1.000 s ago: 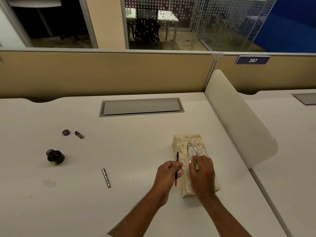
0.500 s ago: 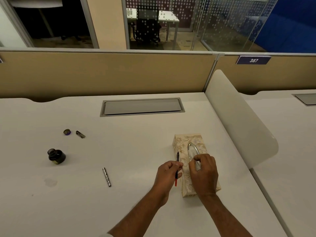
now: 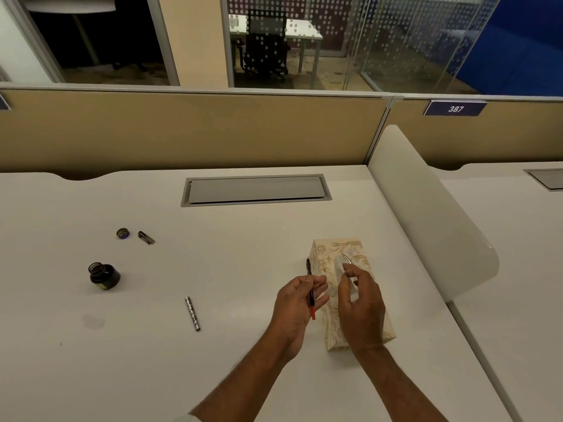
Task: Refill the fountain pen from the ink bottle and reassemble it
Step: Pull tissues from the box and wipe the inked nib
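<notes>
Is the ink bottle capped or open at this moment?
Open. The ink bottle stands upright with a bare mouth, and its cap lies apart on the desk.

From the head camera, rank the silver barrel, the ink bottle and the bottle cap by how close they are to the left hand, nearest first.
1. Silver barrel: lying on the desk just left of the left hand.
2. Ink bottle: open, farther left.
3. Bottle cap: farthest, left and toward the back, beside a small clip piece.

White desk [image 3: 243, 269], tan partition [image 3: 189, 129] behind; glass walls [image 3: 396, 41], dark chair [image 3: 265, 47], dim room beyond.
</notes>
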Available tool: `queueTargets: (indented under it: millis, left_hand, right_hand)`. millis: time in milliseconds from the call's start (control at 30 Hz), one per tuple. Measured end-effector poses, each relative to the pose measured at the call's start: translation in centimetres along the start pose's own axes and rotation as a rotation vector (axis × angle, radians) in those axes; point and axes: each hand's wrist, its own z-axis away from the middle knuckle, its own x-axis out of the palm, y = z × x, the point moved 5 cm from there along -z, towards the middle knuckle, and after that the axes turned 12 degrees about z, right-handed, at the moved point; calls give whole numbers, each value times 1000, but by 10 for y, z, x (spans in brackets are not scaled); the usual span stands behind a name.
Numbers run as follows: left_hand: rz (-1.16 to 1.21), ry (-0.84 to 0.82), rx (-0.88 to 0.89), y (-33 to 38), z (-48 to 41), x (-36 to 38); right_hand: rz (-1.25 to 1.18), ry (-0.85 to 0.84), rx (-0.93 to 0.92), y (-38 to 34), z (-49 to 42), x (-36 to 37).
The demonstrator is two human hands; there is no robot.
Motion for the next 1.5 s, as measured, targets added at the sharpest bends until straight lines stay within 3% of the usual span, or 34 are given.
queueTargets:
  millis: [100,233,400,533,833,1167,1333,1500]
  left_hand:
    - [26,-21,-24,2,4,4]
    - [40,-40,-23,3,11,9]
    - [44,-43,49,19,26,7]
    - [17,-13,126,40,43,-9]
    - [-71,57,195,82,97,-49]
    - [-49,70,250,139,150,-95]
    - [-74,77,267,158,164,-110]
    - [-127,88,292,173,172,-119]
  right_hand:
    - [-58,31,89,-2,-4,-6]
    - [-316,28,329,-8,-9,-15]
    - [-576,-82,566,-18,-7,-5]
    - [-712,-185,626,-37,5,6]
    - [-697,-286,324,-117,29,6]
    - [-503,-629,-90,-194,64,5]
    - [-447,-577,-198,-225,73,7]
    - [-446,-517,-181,-242,79,12]
